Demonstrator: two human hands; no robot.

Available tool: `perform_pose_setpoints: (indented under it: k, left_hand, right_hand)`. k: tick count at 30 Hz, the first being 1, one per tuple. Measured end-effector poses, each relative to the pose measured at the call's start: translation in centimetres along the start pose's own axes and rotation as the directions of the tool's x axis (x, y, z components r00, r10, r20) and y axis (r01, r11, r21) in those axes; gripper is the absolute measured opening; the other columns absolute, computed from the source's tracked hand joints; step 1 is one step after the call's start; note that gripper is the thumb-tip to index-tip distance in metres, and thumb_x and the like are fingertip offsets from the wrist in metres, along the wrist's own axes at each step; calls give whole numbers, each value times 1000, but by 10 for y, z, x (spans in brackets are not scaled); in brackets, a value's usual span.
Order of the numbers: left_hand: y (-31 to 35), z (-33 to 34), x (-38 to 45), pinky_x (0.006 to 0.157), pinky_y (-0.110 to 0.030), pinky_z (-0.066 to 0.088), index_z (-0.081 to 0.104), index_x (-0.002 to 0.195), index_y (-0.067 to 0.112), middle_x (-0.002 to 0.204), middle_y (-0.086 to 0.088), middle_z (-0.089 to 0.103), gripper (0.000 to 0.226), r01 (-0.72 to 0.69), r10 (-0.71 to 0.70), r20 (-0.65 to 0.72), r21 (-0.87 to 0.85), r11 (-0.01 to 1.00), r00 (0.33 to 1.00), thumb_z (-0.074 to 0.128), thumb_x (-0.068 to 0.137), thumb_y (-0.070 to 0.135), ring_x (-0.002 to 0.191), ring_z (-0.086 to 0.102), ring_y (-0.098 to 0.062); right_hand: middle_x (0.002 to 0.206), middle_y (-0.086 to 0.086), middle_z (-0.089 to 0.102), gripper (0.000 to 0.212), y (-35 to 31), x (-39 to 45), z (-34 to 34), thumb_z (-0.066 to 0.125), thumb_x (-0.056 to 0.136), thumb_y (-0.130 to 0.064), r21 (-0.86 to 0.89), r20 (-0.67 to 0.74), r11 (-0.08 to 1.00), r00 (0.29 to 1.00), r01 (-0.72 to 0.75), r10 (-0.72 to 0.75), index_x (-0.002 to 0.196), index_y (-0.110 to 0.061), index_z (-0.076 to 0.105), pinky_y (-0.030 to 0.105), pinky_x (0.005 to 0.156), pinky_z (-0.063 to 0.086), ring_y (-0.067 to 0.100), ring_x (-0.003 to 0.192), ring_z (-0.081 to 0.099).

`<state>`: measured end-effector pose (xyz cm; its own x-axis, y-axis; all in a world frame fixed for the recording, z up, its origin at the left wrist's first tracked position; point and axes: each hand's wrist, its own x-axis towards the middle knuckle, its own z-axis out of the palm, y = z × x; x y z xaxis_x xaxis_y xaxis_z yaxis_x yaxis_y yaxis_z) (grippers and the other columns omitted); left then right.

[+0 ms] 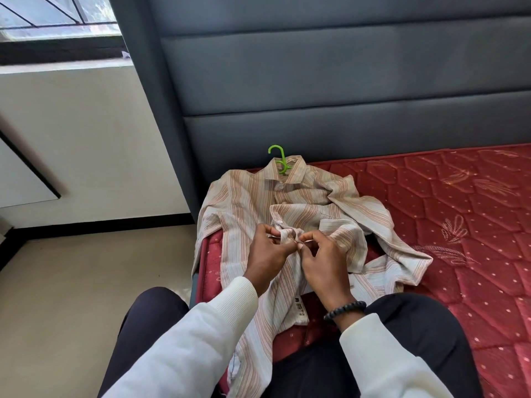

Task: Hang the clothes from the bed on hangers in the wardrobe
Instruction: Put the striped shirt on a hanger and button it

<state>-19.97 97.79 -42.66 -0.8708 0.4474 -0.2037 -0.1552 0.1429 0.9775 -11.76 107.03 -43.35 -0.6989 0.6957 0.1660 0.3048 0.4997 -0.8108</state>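
Shirt (301, 214), striped and pale, lies spread on the near left corner of the red mattress (459, 225), its collar toward the grey headboard (344, 81). Hanger (280, 160), green, sits inside the collar with its hook poking out. Left hand (268, 254) and right hand (321, 259) both pinch the front placket at mid-shirt, fingers curled, fingertips nearly touching.
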Motion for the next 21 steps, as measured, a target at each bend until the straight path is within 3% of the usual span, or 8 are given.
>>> perform_pose_setpoints:
  k: [3, 6, 10, 13, 15, 17, 19, 21]
  left_hand:
    - [-1, 0, -1, 85, -52, 55, 46, 97, 20, 99, -24, 69, 52, 26, -26, 4, -42, 999, 1000, 85, 62, 22, 88, 70, -33]
    - [-1, 0, -1, 89, -50, 56, 47, 98, 20, 103, -21, 70, 54, 64, -66, -30, -44, 997, 997, 84, 59, 23, 97, 70, -35]
    - [-6, -3, 6, 70, -31, 53, 47, 101, 17, 102, -17, 69, 42, 115, -120, -48, -101, 988, 992, 79, 77, 7, 89, 67, -24]
    - [-5, -8, 10, 59, -21, 44, 46, 102, 16, 81, -4, 66, 36, 129, -126, 43, -83, 988, 991, 75, 82, 6, 69, 62, -9]
    - [-4, -11, 11, 56, -19, 43, 46, 101, 16, 72, 3, 63, 33, 143, -134, 98, -94, 985, 986, 71, 85, 3, 58, 58, -3]
    - [-3, -14, 11, 62, -22, 44, 46, 102, 17, 81, -3, 66, 30, 164, -148, 136, -114, 980, 980, 69, 87, 4, 69, 60, -10]
    - [-1, -17, 11, 67, -26, 46, 46, 109, 16, 91, -9, 67, 32, 150, -132, 165, -100, 984, 977, 68, 89, 6, 81, 60, -18]
    - [0, -20, 10, 66, -24, 49, 43, 117, 20, 88, -6, 66, 41, 55, -54, 152, -4, 998, 987, 69, 89, 6, 77, 62, -14]
  right_hand:
    - [99, -5, 68, 11, 1, 0, 1, 67, 91, -12, -7, -1, 1000, 1000, 17, -17, 98, -21, 69, 20, 82, 49, 11, 93, 63]
    - [98, -5, 70, 10, 2, 0, 2, 68, 91, -13, 0, 15, 999, 999, 52, -52, 98, -20, 71, 20, 83, 51, 10, 92, 64]
    - [96, -7, 69, 12, 2, 0, 3, 70, 89, -12, 11, 74, 997, 994, 79, -80, 97, -21, 70, 4, 75, 44, 5, 86, 63]
    - [97, -8, 66, 12, 3, 1, 1, 72, 88, -13, 3, 51, 995, 993, 105, -105, 96, -22, 69, 14, 79, 50, 6, 88, 62]
    - [99, -8, 64, 12, 3, 0, 0, 72, 89, -14, -18, 49, 993, 992, 114, -113, 99, -20, 69, 9, 78, 44, 7, 91, 60]
    - [100, -8, 65, 13, 3, 1, -1, 71, 90, -16, -38, 52, 989, 989, 144, -142, 102, -21, 69, 7, 79, 41, 7, 92, 59]
    - [98, -8, 68, 14, 3, 2, -2, 71, 90, -17, -27, 52, 987, 986, 160, -159, 103, -23, 70, 16, 81, 49, 7, 91, 62]
    - [94, -8, 70, 14, 3, 2, -3, 71, 91, -15, -20, 62, 987, 985, 162, -160, 102, -24, 71, 18, 79, 53, 7, 87, 65]
